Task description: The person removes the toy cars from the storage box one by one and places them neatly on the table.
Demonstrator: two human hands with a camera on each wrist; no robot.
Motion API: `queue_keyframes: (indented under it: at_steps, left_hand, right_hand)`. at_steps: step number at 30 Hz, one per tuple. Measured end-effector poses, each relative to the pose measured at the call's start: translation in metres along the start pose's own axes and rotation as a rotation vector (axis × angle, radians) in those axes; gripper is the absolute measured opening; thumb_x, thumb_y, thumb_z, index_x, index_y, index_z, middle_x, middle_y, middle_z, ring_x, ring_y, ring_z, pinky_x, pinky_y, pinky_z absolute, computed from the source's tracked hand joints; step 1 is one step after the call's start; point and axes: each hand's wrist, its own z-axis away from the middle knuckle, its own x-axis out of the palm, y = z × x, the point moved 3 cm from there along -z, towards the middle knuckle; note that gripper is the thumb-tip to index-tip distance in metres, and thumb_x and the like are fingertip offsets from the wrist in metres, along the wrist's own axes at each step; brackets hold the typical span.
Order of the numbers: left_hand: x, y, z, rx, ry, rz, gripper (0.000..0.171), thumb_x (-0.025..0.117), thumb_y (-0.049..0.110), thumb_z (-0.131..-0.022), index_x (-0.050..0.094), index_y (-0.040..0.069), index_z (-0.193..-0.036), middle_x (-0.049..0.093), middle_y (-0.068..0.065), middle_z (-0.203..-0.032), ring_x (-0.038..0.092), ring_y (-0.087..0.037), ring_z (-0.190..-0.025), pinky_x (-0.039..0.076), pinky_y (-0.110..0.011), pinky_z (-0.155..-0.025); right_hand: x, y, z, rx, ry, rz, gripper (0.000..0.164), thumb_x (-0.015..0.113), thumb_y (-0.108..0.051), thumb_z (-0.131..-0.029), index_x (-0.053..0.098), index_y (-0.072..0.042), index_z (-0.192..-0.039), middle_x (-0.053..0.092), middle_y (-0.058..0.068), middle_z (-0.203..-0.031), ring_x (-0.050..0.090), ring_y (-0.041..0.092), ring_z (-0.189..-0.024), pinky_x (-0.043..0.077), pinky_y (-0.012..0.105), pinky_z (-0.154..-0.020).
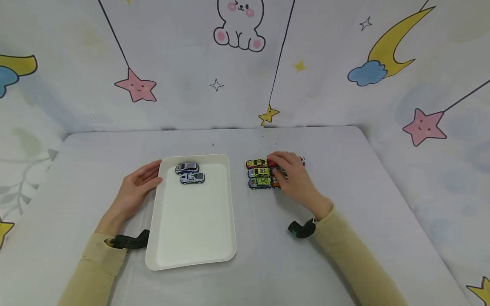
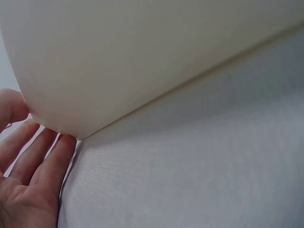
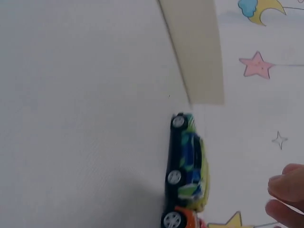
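My left hand (image 1: 132, 191) rests its fingertips and thumb against the upper left side of a white tray (image 1: 191, 242). In the left wrist view its extended fingers (image 2: 59, 161) meet the tray's corner. Two toy cars lie in the tray near its far end, a dark silver car (image 1: 187, 168) and a pale grey car (image 1: 192, 178). Over a cluster of toy cars to the right is my right hand (image 1: 292, 176), fingers spread and bent above a red car (image 1: 272, 163). An orange car (image 1: 276, 182) is partly covered by it. Fingertips (image 3: 287, 185) show beside the cars in the right wrist view.
Left of my right hand stand a yellow-and-red car (image 1: 256, 163), a yellow car (image 1: 259, 172) and a green-and-blue car (image 1: 260, 183). A white car (image 1: 303, 161) peeks out behind the hand. A white cloth covers the table (image 1: 264, 263), with a patterned curtain behind.
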Motion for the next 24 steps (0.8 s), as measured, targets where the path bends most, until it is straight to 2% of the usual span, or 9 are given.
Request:
queue_keyframes:
  at_steps: [2,6,8,13,19,24]
  left_hand:
    - [0.000,0.000,0.000,-0.002,0.002,-0.002,0.059,0.066,0.008,-0.097,0.042,0.003,-0.151,0.048,-0.007,-0.152,0.054,0.004,-0.125,0.048,-0.012,-0.098]
    - [0.000,0.001,0.001,-0.013,0.008,-0.015,0.060,0.067,0.010,-0.097,0.042,0.003,-0.151,0.045,-0.011,-0.154,0.053,0.003,-0.126,0.048,-0.012,-0.097]
    - [0.000,0.000,0.000,-0.017,0.009,-0.018,0.060,0.067,0.010,-0.097,0.042,0.004,-0.151,0.043,-0.014,-0.156,0.053,0.000,-0.128,0.048,-0.012,-0.098]
    - [0.000,-0.001,-0.001,-0.024,0.010,-0.031,0.060,0.067,0.012,-0.097,0.041,0.004,-0.151,0.037,-0.020,-0.157,0.049,-0.008,-0.136,0.048,-0.011,-0.098]
    - [-0.001,-0.002,-0.001,-0.014,0.005,-0.024,0.060,0.066,0.011,-0.097,0.042,0.004,-0.151,0.039,-0.019,-0.157,0.049,-0.007,-0.136,0.047,-0.011,-0.099]
    - [-0.002,-0.002,-0.001,-0.012,0.006,-0.022,0.060,0.067,0.011,-0.097,0.042,0.004,-0.151,0.038,-0.020,-0.157,0.048,-0.009,-0.137,0.047,-0.012,-0.099]
  right_hand:
    - [0.005,-0.010,-0.005,-0.017,-0.021,-0.021,0.042,0.066,0.013,-0.086,0.064,0.001,-0.126,0.062,0.016,-0.127,0.056,0.032,-0.113,0.047,0.048,-0.094]
    - [0.014,-0.029,-0.018,-0.029,-0.080,-0.055,0.040,0.065,0.010,-0.089,0.063,0.000,-0.128,0.062,0.014,-0.126,0.056,0.031,-0.115,0.049,0.047,-0.095]
    - [0.020,-0.036,-0.025,-0.033,-0.116,-0.059,0.040,0.064,0.008,-0.091,0.063,-0.002,-0.130,0.062,0.013,-0.127,0.056,0.029,-0.117,0.048,0.046,-0.101]
    - [0.037,-0.052,-0.040,-0.040,-0.202,-0.053,0.039,0.062,0.005,-0.094,0.062,-0.005,-0.131,0.061,0.010,-0.130,0.056,0.026,-0.118,0.049,0.042,-0.102]
    - [0.055,-0.072,-0.052,-0.060,-0.307,-0.022,0.036,0.062,0.001,-0.096,0.062,-0.005,-0.131,0.060,0.011,-0.132,0.056,0.026,-0.122,0.049,0.039,-0.105]
    - [0.065,-0.093,-0.063,-0.087,-0.397,-0.048,0.035,0.062,-0.002,-0.097,0.062,-0.005,-0.132,0.060,0.011,-0.132,0.056,0.025,-0.123,0.050,0.037,-0.103]
